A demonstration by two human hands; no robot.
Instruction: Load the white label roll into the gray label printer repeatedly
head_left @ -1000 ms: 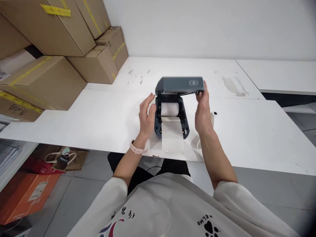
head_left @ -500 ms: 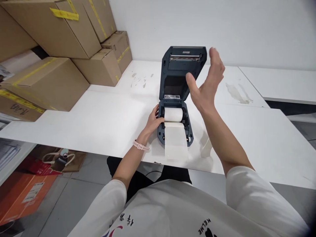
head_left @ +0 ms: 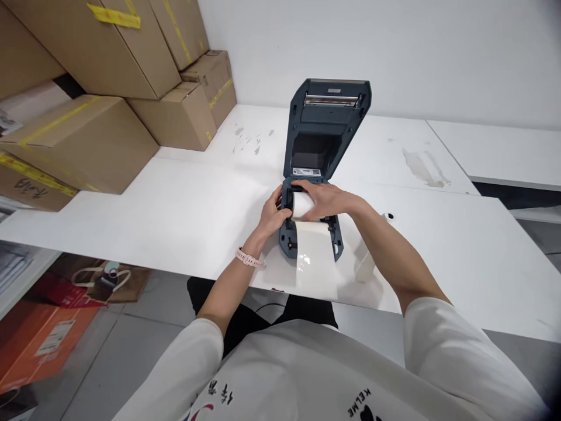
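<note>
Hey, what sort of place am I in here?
Probably a packing or shipping workspace: taped cardboard boxes are stacked on the white table, and an open label printer holding a paper roll sits before you.

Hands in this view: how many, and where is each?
2: the left hand grips the open printer by its left side; the right hand is around the white roll inside it. No other hand is visible.

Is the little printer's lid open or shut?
Open: the lid stands up, showing its inside, and the white roll is visible below.
</note>
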